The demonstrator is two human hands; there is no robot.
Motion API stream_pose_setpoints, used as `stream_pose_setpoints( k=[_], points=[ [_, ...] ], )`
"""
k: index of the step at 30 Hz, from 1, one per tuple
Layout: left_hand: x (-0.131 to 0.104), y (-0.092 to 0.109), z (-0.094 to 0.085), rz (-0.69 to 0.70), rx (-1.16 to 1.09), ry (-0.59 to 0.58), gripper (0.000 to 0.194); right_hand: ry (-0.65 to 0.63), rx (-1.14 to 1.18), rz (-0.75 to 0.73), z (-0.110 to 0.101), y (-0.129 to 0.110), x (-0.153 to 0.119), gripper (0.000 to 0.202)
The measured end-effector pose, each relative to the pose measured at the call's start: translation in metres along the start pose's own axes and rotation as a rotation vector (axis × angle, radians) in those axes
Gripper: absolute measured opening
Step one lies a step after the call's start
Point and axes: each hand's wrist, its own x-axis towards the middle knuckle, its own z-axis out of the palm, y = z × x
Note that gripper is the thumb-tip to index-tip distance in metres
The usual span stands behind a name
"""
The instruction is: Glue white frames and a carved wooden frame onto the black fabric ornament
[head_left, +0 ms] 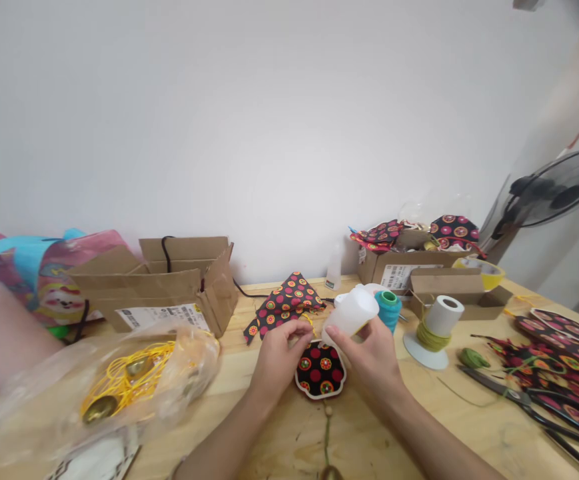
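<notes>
Plain white wall rises behind a pale wooden table (pixel 279 427) crowded with craft supplies. Near the front edge lies a small lobed fabric piece (pixel 320 369) — black cloth with red and yellow circles, rimmed in white — flat on the wood between the 2 hands. The left hand (pixel 279 357) is closed in a pinch on a yellow cord (pixel 310 323) at the piece's upper edge. The right hand (pixel 369 360) is wrapped around a white plastic bottle (pixel 352 313), tilted with one end towards the piece; whether its tip touches the cloth cannot be told.

As a judgement, the piece looks already covered in fabric, and fixing the cord seems the step in hand. Below it a thin green cord (pixel 327 433) runs to the frame's bottom edge.

Round about: a teal thread spool (pixel 389 308) just behind the bottle, a white spool wound with olive cord (pixel 439 320), scissors (pixel 514 397), several finished patterned pieces (pixel 559 373) at right, open cardboard boxes (pixel 169 280), and a clear bag of yellow cords and brass bells (pixel 129 377) at left.
</notes>
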Motion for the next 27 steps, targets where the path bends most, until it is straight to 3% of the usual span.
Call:
stream_pose_setpoints(
  k=[15, 27],
  points=[
    [0.0000, -0.0034, 0.0009, -0.028, -0.022, -0.033, 0.016, -0.136, -0.109, -0.067, 0.0026, 0.0053, -0.0046, 0.037],
    [-0.0004, -0.0028, 0.0001, -0.002, 0.067, -0.054, 0.016, -0.082, -0.122, -0.056, 0.0031, 0.0060, -0.0057, 0.032]
  ],
)
